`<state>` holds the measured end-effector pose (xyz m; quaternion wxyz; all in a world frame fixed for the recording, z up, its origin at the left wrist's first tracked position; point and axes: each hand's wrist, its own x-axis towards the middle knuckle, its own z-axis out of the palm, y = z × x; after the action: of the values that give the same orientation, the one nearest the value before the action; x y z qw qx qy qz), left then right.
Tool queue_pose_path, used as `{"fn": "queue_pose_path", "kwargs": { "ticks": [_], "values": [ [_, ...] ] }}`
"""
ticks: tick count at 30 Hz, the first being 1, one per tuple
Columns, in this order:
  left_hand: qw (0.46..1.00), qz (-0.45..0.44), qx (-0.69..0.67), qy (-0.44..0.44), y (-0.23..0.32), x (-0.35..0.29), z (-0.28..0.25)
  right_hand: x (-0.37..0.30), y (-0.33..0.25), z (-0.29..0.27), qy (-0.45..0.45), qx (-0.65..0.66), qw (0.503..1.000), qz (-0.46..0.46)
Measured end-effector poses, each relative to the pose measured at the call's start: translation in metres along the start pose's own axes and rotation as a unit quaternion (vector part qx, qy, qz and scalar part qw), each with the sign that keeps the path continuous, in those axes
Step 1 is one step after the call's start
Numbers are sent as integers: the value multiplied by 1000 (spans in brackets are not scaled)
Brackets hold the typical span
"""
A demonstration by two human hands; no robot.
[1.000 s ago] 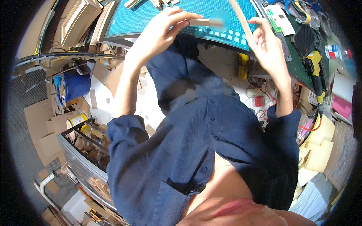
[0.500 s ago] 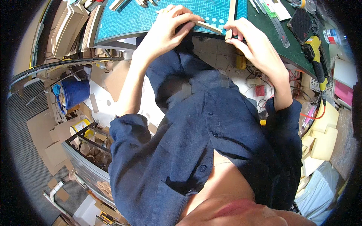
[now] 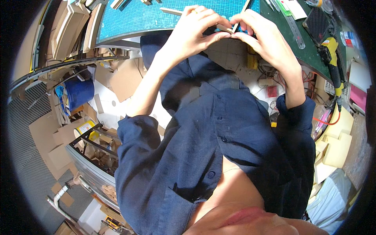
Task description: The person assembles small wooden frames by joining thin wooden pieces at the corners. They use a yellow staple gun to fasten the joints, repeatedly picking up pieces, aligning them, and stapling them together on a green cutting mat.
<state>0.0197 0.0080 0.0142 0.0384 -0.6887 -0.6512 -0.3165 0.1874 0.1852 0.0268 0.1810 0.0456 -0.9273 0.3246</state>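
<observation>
My left hand [image 3: 196,31] is closed on a thin pale wooden strip [image 3: 171,11], whose far end sticks out past the fingers over the mat. My right hand [image 3: 266,39] pinches a second wooden strip [image 3: 235,27], held steeply slanted. Both hands meet at the near edge of the teal cutting mat [image 3: 137,19], thumbs almost touching. There the ends of the two strips come together at an angle. The fingers partly hide the joint, so I cannot tell how closely the ends fit.
Short wooden pieces [image 3: 117,3] lie at the mat's far left, beside stacked boards [image 3: 70,27]. To the right are a metal ruler [image 3: 295,33], pens and a yellow-and-black tool [image 3: 331,51] on a red line. Below stand a blue bucket [image 3: 81,94] and cardboard scraps [image 3: 125,80].
My left hand has moved right with its strip, up against my right hand. The strip in my right hand has turned from nearly upright to a slant, and the thumbs have come together.
</observation>
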Motion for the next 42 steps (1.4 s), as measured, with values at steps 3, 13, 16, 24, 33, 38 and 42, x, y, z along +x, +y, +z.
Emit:
{"fn": "queue_pose_path", "kwargs": {
  "ticks": [3, 13, 16, 24, 33, 38, 42],
  "values": [
    [1000, -1, 1, -4, -2, 0, 1, 0, 0, 1, -3, -3, 1000, 11],
    [997, -9, -48, 54, -2, 0, 6, -1, 7, 2, -21, 3, 999, 37],
    [998, -9, -41, 48, -3, -1, 5, 7, -14, -12, -34, 51, 995, 80],
    [994, 17, -107, 9, -5, 1, 2, 1, -3, -1, 8, 107, 992, 72],
    [997, 18, -78, 16, 1, 1, -1, -3, -2, 5, 45, 122, 990, 46],
    [986, 7, -168, 17, -4, 3, 3, -6, -12, -3, 47, 125, 989, 65],
    [996, 33, -86, 10, 2, 6, -4, -11, 0, 7, 67, 134, 987, 58]
  ]
}}
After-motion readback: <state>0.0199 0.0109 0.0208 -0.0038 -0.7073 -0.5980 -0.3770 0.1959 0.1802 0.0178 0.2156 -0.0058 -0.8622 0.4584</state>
